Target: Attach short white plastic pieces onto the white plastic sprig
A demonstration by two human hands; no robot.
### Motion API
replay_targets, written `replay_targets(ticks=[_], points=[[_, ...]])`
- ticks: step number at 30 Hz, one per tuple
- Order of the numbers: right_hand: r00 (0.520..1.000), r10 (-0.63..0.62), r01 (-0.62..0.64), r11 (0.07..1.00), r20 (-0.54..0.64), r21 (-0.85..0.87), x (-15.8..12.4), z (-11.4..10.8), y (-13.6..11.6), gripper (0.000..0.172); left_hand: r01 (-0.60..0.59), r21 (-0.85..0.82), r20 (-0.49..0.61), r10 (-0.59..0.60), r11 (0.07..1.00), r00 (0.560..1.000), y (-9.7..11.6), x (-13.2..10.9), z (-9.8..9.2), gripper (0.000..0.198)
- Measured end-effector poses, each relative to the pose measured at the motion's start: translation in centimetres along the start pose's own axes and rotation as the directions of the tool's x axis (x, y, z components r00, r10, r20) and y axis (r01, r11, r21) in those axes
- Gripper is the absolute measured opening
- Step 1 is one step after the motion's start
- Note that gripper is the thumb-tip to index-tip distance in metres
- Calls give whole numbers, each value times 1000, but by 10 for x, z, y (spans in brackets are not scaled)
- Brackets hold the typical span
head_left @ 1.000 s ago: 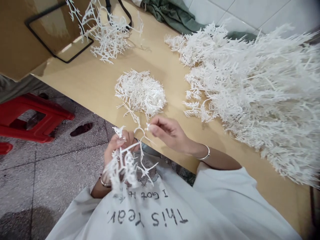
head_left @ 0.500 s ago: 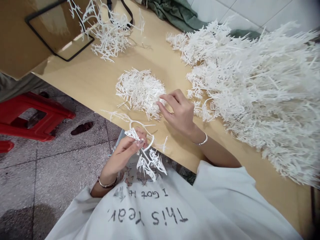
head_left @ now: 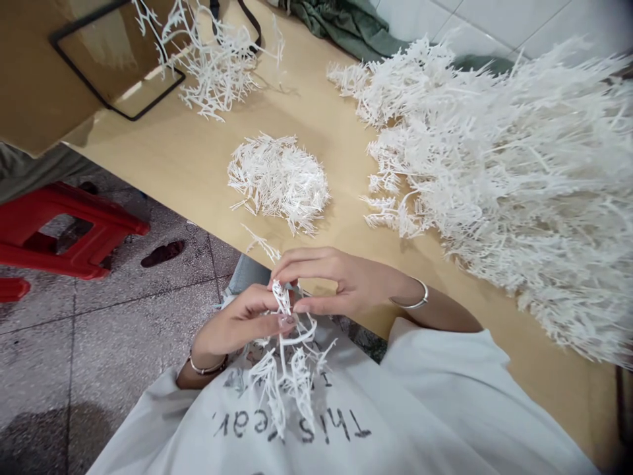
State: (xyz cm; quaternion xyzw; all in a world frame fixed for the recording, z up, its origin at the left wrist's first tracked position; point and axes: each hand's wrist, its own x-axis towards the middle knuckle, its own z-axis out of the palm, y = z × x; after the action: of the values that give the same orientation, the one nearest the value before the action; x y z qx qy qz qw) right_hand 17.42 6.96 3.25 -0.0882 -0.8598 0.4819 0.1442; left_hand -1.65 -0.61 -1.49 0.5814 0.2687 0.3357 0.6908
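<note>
A white branched plastic sprig (head_left: 291, 377) hangs over my shirt front, with fine twig clusters on its arms. My left hand (head_left: 247, 318) pinches it between thumb and fingers near the upper part. My right hand (head_left: 329, 280) has its fingers curled around the same sprig's top cluster, thumb and fingertips against it beside the left hand. Part of the sprig is hidden behind the fingers. Beyond the hands, on the table, lies a small heap of short white plastic pieces (head_left: 279, 181).
A large pile of white branched sprigs (head_left: 494, 178) covers the right of the table (head_left: 198, 165). More bare white branches (head_left: 217, 76) lie at the back left, next to a black wire frame (head_left: 133, 119) and a cardboard box. A red stool (head_left: 74, 227) stands on the floor at left.
My right hand has moved from the small heap down to the sprig, its fingers now around the top cluster. The sprig has turned and dropped a little in my left hand.
</note>
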Motion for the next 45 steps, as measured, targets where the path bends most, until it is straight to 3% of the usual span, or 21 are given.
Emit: replay_targets(ticks=[4,9,15,19,24,29,32,35,37,45], points=[[997,41,-40,999,-59,21,2,3,-1,14,-15,89,-99,24,996,995,0,-4,3,33],[990,-36,25,997,-134,-79,2,10,1,12,29,52,-132,-22,998,991,1,-7,3,28],[999,-42,41,984,0,-176,0,11,4,15,88,-7,-140,-88,996,986,1,-7,4,30],[998,-57,59,993,26,-105,0,12,7,20,85,-47,-128,-90,995,988,-1,-6,4,32],[996,-15,13,999,-84,-35,2,17,14,17,106,9,-163,-103,994,981,-3,-4,2,31],[983,110,-94,989,-149,115,1,21,18,22,24,65,-246,-8,998,969,-6,-3,3,14],[963,187,-142,965,-195,222,1,21,18,24,-15,-10,-342,11,1000,940,-11,-2,5,18],[945,247,-169,930,-216,326,3,21,19,24,-24,-113,-484,-34,993,874,-14,1,9,22],[938,275,-176,901,-209,397,4,21,19,24,-49,-201,-522,-64,978,851,-14,5,11,21],[955,291,-149,657,-66,739,3,28,21,23,-120,-572,-437,-178,812,882,-12,14,16,29]])
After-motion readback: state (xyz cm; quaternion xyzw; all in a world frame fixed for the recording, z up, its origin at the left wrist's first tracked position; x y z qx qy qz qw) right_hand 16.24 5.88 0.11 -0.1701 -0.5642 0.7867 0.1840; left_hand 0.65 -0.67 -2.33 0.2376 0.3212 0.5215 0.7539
